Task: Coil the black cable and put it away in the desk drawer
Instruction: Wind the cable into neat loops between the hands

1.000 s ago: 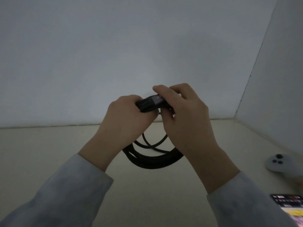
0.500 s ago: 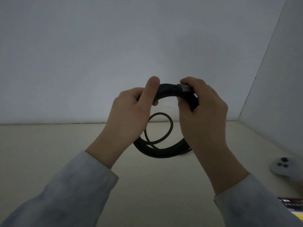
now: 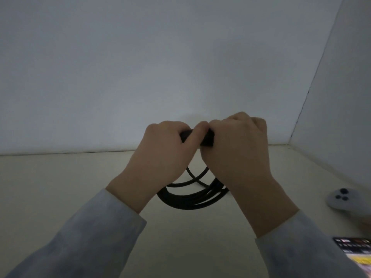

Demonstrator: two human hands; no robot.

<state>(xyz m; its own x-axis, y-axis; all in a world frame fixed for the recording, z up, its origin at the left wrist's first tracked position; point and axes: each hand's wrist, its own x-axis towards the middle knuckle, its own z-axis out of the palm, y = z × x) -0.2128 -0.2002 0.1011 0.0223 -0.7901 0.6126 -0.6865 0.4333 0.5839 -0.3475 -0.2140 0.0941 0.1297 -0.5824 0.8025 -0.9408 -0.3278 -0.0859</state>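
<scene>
Black and smooth, the cable [image 3: 191, 199] hangs in a round bundle of several loops, gathered at the top between both hands. The left hand [image 3: 166, 157] is curled round the top of the bundle, its thumb laid across the thick dark stretch that shows between the two fists. The right hand [image 3: 236, 153] grasps the same stretch just beside it, knuckles up and fingers folded over the far side, so the two hands touch at the thumb. Below them the loops sag in a wide arc above the cream, matte tabletop [image 3: 60, 197]. I cannot tell whether the lowest turns rest on it. Inside the coil two single strands cross in a loose X, apart from the tighter outer turns.

Pale grey cloth sleeves [image 3: 90, 237] cover both forearms to the wrists. Well to the right, a rounded light-grey controller [image 3: 341, 199] with three dark buttons lies on the tabletop. Nearer the lower right corner is a phone [image 3: 355, 247] with a lit screen, cut off by the edge of the view. Plain, flat grey walls [image 3: 140, 67] meet in a corner at the right.
</scene>
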